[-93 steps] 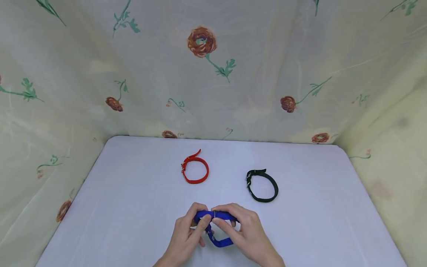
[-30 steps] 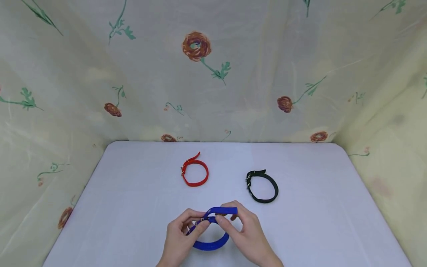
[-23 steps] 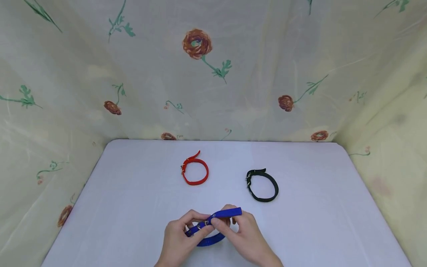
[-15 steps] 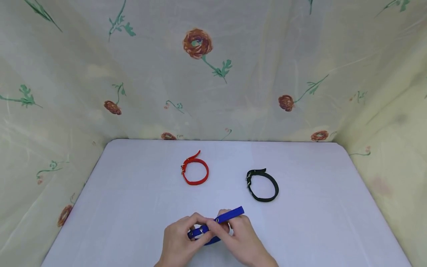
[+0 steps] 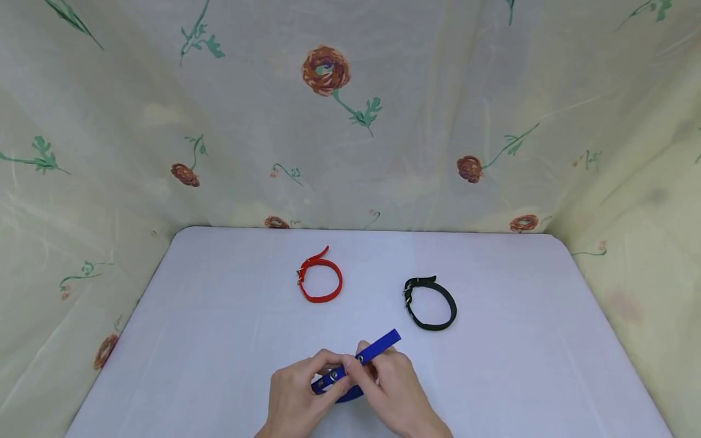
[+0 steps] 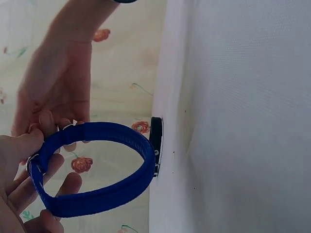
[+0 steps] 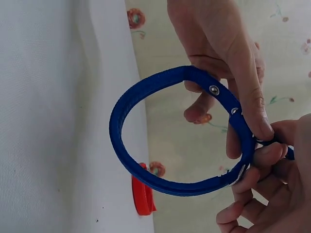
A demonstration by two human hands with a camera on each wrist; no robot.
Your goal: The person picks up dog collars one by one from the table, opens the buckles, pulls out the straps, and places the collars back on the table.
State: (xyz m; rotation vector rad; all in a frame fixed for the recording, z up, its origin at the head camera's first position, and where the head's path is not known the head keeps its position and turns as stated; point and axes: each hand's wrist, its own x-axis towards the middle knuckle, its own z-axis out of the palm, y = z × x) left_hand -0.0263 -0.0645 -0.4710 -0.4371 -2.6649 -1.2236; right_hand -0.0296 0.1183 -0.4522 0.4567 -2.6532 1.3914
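Note:
Both hands hold a blue collar (image 5: 383, 345) low over the front of the table; its loop hangs below the fingers. My left hand (image 5: 296, 392) pinches the strap by the metal buckle and studs. With thumb and fingers, my right hand (image 5: 397, 392) pinches the strap close beside the left fingertips, and the flat free end sticks out up and to the right past it. The loop (image 7: 170, 187) shows closed and round in the right wrist view. Fingers partly hide the buckle in the head view.
A red collar (image 5: 323, 298) lies buckled in a ring at the back middle of the white table (image 5: 219, 316). Right of it is a black collar (image 5: 453, 310), also in a ring. A flowered curtain (image 5: 246, 121) hangs behind and at both sides.
Both hands have kept hold of the blue collar. Its strap has turned, and the free end now emerges, angled up and right. The fingertips have come closer together. The red and black collars stay put.

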